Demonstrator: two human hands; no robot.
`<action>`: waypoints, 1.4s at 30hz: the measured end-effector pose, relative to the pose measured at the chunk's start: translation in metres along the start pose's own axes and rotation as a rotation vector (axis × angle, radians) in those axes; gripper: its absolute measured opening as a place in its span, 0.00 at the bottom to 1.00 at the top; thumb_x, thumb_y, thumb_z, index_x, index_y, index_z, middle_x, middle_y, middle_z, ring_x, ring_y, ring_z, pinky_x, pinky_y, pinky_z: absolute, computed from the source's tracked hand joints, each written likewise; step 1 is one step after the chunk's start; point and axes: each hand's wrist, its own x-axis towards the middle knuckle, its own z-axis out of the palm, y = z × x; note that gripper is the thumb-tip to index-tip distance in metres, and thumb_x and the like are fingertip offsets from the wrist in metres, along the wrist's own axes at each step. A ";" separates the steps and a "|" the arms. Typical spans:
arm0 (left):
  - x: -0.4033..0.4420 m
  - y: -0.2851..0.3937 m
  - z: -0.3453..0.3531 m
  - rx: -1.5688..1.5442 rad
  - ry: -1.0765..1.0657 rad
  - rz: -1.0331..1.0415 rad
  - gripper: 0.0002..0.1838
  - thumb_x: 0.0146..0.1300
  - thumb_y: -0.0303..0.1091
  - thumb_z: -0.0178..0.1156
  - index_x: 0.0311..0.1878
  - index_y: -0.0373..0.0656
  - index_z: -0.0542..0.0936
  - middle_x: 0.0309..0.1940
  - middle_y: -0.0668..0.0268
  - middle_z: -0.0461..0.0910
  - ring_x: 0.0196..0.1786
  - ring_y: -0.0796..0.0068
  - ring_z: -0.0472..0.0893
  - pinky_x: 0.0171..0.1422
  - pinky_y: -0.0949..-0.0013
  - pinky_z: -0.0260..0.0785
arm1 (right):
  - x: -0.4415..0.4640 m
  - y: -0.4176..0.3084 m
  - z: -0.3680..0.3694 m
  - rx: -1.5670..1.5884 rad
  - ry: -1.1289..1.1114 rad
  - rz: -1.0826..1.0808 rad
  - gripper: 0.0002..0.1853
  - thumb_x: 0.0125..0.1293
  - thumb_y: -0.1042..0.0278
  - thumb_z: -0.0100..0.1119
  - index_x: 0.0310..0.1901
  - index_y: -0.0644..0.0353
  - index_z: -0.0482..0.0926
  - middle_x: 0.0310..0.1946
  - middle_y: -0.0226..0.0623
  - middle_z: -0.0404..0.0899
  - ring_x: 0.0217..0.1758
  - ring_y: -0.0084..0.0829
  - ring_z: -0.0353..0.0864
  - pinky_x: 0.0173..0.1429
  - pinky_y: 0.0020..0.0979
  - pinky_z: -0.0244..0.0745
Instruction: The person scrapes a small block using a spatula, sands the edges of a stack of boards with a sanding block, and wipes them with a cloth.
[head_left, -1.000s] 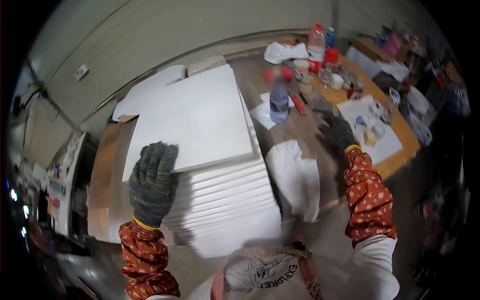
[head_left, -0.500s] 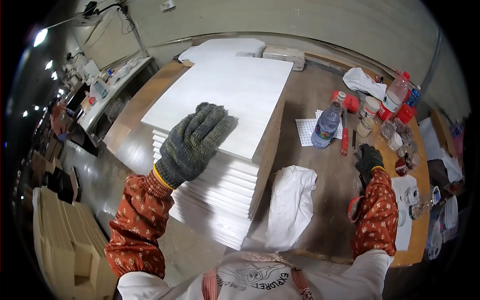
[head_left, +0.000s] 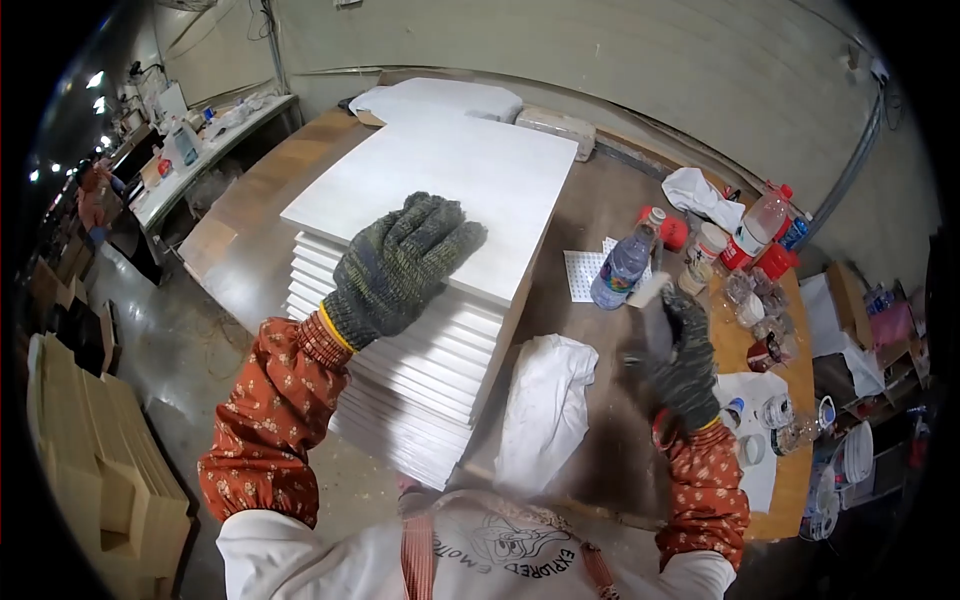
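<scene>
My left hand (head_left: 405, 265), in a dark knitted glove with a yellow cuff, lies flat on the top white panel (head_left: 470, 170), fingers extended. Beneath that panel is a stack of white panels (head_left: 400, 375), their edges stepped toward me. My right hand (head_left: 685, 360), gloved the same way, is raised over the brown table and closed around a blurred tool (head_left: 652, 320) with a pale end. Motion blur hides its exact kind. Close by stands a blue-tinted plastic bottle (head_left: 622, 268) on a printed sheet (head_left: 580, 275). A crumpled white cloth (head_left: 545, 410) lies between the stack and my right arm.
Jars, a red-capped bottle (head_left: 757, 228) and clear plastic containers crowd the table's right side. Another white cloth (head_left: 703, 197) lies at the back. Pale boards (head_left: 100, 460) stand on the floor at left. A person (head_left: 97, 200) is beside a far bench (head_left: 215, 150).
My right hand has lifted off the table's right side and moved left with a tool in it. My left hand stays on the top panel. The view has shifted slightly.
</scene>
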 end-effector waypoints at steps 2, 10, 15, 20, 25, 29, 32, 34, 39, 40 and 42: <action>0.001 -0.001 0.001 -0.005 0.005 0.001 0.37 0.43 0.26 0.64 0.63 0.50 0.71 0.60 0.56 0.71 0.63 0.51 0.69 0.63 0.54 0.66 | 0.014 -0.055 0.034 0.511 -0.089 0.002 0.37 0.49 0.71 0.72 0.62 0.60 0.65 0.55 0.43 0.70 0.60 0.36 0.71 0.63 0.37 0.69; -0.003 -0.006 0.018 0.046 0.147 0.109 0.30 0.50 0.29 0.60 0.61 0.47 0.73 0.56 0.54 0.73 0.59 0.53 0.73 0.64 0.54 0.67 | 0.015 -0.099 0.122 -0.043 0.276 -0.392 0.43 0.48 0.66 0.76 0.65 0.60 0.62 0.64 0.47 0.62 0.68 0.42 0.62 0.68 0.45 0.63; 0.003 -0.012 0.016 0.043 0.139 0.172 0.28 0.52 0.31 0.58 0.60 0.46 0.73 0.53 0.53 0.75 0.56 0.53 0.75 0.62 0.53 0.69 | -0.016 -0.082 0.138 -0.107 0.374 -0.022 0.46 0.46 0.60 0.76 0.65 0.64 0.60 0.61 0.52 0.63 0.65 0.49 0.65 0.66 0.45 0.64; -0.002 -0.016 0.026 0.000 0.194 0.196 0.30 0.53 0.33 0.58 0.62 0.45 0.71 0.53 0.52 0.73 0.55 0.53 0.75 0.59 0.52 0.70 | -0.008 -0.098 0.152 -0.143 0.466 0.017 0.48 0.44 0.60 0.77 0.65 0.65 0.61 0.60 0.50 0.65 0.65 0.45 0.66 0.66 0.42 0.65; 0.002 -0.021 0.006 0.017 0.133 0.199 0.29 0.52 0.36 0.59 0.61 0.42 0.71 0.51 0.51 0.73 0.52 0.52 0.75 0.55 0.54 0.72 | -0.058 -0.031 0.130 -0.464 0.500 0.167 0.46 0.49 0.62 0.74 0.67 0.63 0.57 0.65 0.51 0.62 0.69 0.43 0.61 0.71 0.43 0.57; 0.004 -0.032 0.007 0.136 0.047 0.222 0.28 0.52 0.35 0.59 0.58 0.40 0.71 0.47 0.51 0.74 0.48 0.54 0.77 0.43 0.58 0.75 | -0.079 -0.006 0.108 -0.994 0.327 0.509 0.41 0.53 0.48 0.68 0.65 0.62 0.65 0.65 0.54 0.63 0.68 0.51 0.61 0.72 0.45 0.53; -0.001 -0.048 0.010 0.179 0.098 0.268 0.28 0.52 0.34 0.58 0.59 0.41 0.70 0.48 0.52 0.74 0.49 0.54 0.77 0.42 0.59 0.76 | -0.087 -0.012 0.106 -1.102 0.146 0.581 0.39 0.55 0.44 0.64 0.65 0.57 0.66 0.65 0.55 0.62 0.70 0.53 0.59 0.73 0.44 0.51; -0.010 -0.054 0.016 0.150 0.076 0.295 0.28 0.52 0.33 0.58 0.60 0.41 0.70 0.49 0.52 0.74 0.51 0.53 0.77 0.43 0.60 0.76 | -0.099 -0.017 0.110 -0.604 0.182 0.342 0.40 0.54 0.45 0.65 0.66 0.55 0.65 0.64 0.61 0.61 0.69 0.56 0.58 0.72 0.45 0.52; -0.016 -0.098 -0.010 0.124 0.178 0.368 0.30 0.54 0.31 0.58 0.64 0.44 0.68 0.58 0.55 0.73 0.58 0.60 0.76 0.55 0.59 0.73 | -0.108 -0.041 0.146 -0.492 -0.194 0.395 0.39 0.54 0.46 0.65 0.67 0.47 0.64 0.68 0.55 0.57 0.70 0.55 0.55 0.71 0.49 0.52; -0.011 -0.104 -0.020 0.112 0.190 0.374 0.28 0.58 0.33 0.57 0.63 0.40 0.68 0.57 0.55 0.74 0.56 0.62 0.77 0.55 0.58 0.74 | -0.113 -0.034 0.152 -0.482 -0.183 0.403 0.39 0.54 0.46 0.65 0.67 0.47 0.64 0.68 0.55 0.57 0.70 0.55 0.55 0.71 0.49 0.52; -0.001 -0.118 -0.039 0.027 0.212 0.272 0.29 0.58 0.32 0.59 0.64 0.40 0.67 0.55 0.61 0.77 0.55 0.67 0.78 0.56 0.63 0.73 | -0.124 -0.018 0.164 -0.730 -0.261 0.328 0.38 0.55 0.44 0.63 0.67 0.45 0.65 0.67 0.54 0.59 0.70 0.53 0.57 0.72 0.51 0.49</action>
